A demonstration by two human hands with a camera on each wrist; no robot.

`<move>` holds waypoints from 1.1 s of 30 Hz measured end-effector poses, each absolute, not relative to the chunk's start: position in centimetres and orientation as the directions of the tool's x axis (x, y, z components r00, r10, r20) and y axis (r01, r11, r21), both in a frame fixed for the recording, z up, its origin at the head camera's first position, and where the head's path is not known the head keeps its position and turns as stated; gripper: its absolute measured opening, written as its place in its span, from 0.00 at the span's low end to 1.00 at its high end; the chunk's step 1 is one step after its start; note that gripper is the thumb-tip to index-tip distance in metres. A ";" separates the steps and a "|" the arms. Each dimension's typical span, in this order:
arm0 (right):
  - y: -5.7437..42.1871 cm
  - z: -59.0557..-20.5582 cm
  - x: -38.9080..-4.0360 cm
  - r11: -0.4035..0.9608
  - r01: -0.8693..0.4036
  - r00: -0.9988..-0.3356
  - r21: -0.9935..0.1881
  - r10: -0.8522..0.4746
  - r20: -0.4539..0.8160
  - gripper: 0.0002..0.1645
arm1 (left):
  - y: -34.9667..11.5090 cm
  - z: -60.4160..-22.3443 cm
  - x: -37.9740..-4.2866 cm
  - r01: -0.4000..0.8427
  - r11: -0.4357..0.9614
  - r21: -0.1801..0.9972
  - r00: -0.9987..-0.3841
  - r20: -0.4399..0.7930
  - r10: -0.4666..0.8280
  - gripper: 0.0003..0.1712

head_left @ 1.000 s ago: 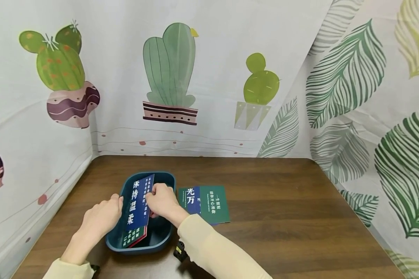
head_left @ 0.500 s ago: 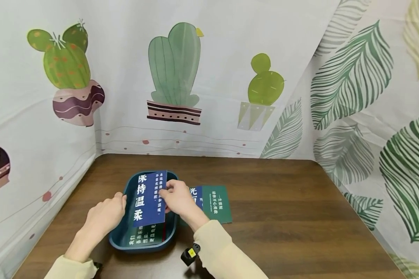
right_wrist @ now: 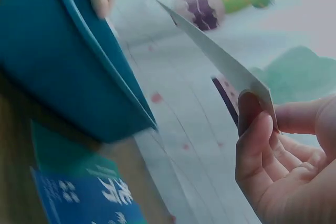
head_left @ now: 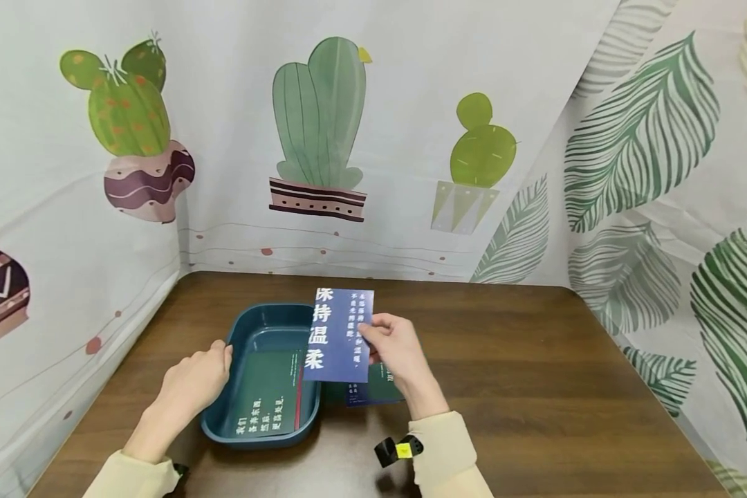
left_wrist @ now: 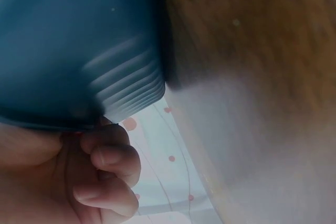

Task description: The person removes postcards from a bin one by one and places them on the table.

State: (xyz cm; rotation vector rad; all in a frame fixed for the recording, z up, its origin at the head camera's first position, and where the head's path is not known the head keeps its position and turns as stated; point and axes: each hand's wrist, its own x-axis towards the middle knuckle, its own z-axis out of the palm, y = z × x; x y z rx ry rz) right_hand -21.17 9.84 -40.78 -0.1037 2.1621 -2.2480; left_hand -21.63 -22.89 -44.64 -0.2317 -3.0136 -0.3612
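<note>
Right hand has a blue card by one edge, grip pinching it between thumb and fingers, and in the head view it sits across the tray's right rim and over the stuff below. My worry: with just that one edge held, the far end could sag or twist, and if the pinch loosens the card probably lands crooked on the green card and lower blue card lying overlapped on the counter. Bumping those could fan them out too. Left hand's grip is curled on the rim of the tray; too hard a tug there might slide it and jostle the white-lettered card inside.

Counter's dark wood grain, a bit shiny up front. Behind it hangs white cloth printed with potted cacti, big leaves off to the right.
</note>
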 end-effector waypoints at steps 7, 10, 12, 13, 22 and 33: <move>13.8 -40.1 -21.2 -0.048 -0.037 -0.999 -0.998 0.029 0.036 0.09 | -22.7 -44.6 -21.7 0.165 0.960 0.224 -0.983 0.111 0.143 0.18; 15.1 -40.0 -21.2 -0.010 -0.033 -0.999 -0.999 0.037 0.033 0.09 | -22.7 -44.7 -21.6 0.167 0.960 0.224 -0.983 0.114 0.144 0.17; 15.7 -40.2 -21.3 0.004 -0.022 -0.999 -1.000 0.032 0.022 0.09 | -22.7 -44.7 -21.5 0.166 0.960 0.226 -0.983 0.117 0.142 0.17; 16.1 -40.3 -21.3 0.010 -0.013 -0.999 -1.000 0.029 0.013 0.09 | -22.7 -44.7 -21.5 0.166 0.960 0.226 -0.983 0.120 0.142 0.17; 18.8 -41.8 -21.9 0.022 0.077 -0.993 -0.997 0.088 -0.075 0.06 | -22.7 -44.5 -21.8 0.178 0.958 0.225 -0.980 0.133 0.151 0.18; 20.8 -44.1 -22.3 0.203 0.147 -0.985 -0.968 0.122 -0.124 0.08 | -22.8 -44.7 -21.5 0.169 0.959 0.227 -0.981 0.133 0.141 0.17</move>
